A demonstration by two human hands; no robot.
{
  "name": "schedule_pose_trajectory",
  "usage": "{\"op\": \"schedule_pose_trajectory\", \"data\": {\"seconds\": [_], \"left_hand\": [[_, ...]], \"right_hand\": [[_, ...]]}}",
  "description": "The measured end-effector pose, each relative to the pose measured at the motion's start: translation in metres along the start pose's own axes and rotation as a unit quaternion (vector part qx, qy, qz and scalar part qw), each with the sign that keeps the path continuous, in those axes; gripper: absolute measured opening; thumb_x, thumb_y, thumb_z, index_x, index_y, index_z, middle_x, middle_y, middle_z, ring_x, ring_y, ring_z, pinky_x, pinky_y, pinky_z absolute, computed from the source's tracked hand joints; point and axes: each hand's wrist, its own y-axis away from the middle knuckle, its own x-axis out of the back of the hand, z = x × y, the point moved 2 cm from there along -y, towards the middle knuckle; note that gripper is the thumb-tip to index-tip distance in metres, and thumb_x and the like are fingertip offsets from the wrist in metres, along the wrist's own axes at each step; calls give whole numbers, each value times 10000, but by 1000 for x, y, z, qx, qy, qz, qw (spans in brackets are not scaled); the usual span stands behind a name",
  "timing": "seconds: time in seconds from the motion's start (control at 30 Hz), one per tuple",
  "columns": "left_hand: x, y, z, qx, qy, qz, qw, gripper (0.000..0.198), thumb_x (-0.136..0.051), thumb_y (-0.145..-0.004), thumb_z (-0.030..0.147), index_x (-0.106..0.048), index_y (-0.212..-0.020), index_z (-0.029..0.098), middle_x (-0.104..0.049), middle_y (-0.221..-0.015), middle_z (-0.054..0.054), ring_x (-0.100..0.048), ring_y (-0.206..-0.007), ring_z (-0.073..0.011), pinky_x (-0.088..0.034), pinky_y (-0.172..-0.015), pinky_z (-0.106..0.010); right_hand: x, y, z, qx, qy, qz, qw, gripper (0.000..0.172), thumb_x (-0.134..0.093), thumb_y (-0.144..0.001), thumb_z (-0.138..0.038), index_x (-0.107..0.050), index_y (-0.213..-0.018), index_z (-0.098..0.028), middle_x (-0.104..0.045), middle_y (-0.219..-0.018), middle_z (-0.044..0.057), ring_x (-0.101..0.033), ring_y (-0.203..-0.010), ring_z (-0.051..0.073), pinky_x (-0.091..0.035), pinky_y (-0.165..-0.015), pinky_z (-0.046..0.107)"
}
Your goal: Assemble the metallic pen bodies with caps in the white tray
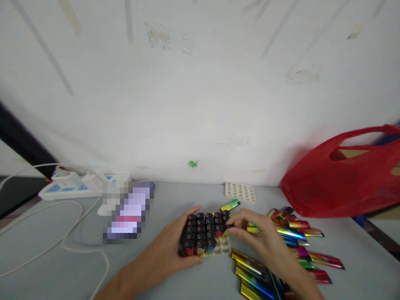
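Observation:
My left hand [175, 239] is wrapped around the left side of a white tray with cells [225, 246], its fingers against the block of lighters in it. The lighters [200, 235] stand upright in close rows, black tops up, filling the left and back cells. Several cells at the front right hold nothing. My right hand [253, 229] pinches a lighter [229, 226] by its black top at the tray's right side. Its lower end is partly hidden among the others, so I cannot tell whether it sits in a cell.
Loose shiny lighters [254, 264] lie in a pile at the right, and a single green-gold one [229, 205] lies behind the tray. Another white tray [240, 191] rests by the wall. A red bag [340, 179], power strip [71, 189], cable [84, 251] and blurred phone [133, 212] surround the work.

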Motion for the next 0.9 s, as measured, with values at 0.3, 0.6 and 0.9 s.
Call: {"op": "schedule_pose_trajectory", "data": {"seconds": [0.3,0.6,0.9], "left_hand": [[2,0,5,9,3,6,1000,1103,-978,-781,208,-386,-1700,354,-559,-1681,-87,-537,-1533,-380,-381,-1321,-568],[4,3,6,13,-8,11,1000,1126,-996,-780,283,-378,-1719,345,-527,-1707,-99,-508,-1557,-400,-359,-1334,-591],[18,7,11,-18,38,147,988,540,-535,-1125,495,-472,-1629,312,-687,-1471,-119,-656,-1382,-346,-502,-1226,-579]], "right_hand": [[10,7,5,-83,13,-9,996,355,-738,-1026,-500,-659,-814,-227,-476,-661,-58,-436,-627,153,-325,-589,291],[9,18,13,-186,108,-204,955,366,-1028,-655,-253,-849,-974,-269,-640,-660,-76,-537,-588,139,-301,-519,247],[8,15,29,-131,136,-134,973,250,-1004,-704,-307,-849,-892,-255,-730,-689,-31,-626,-599,177,-356,-554,254]]}}
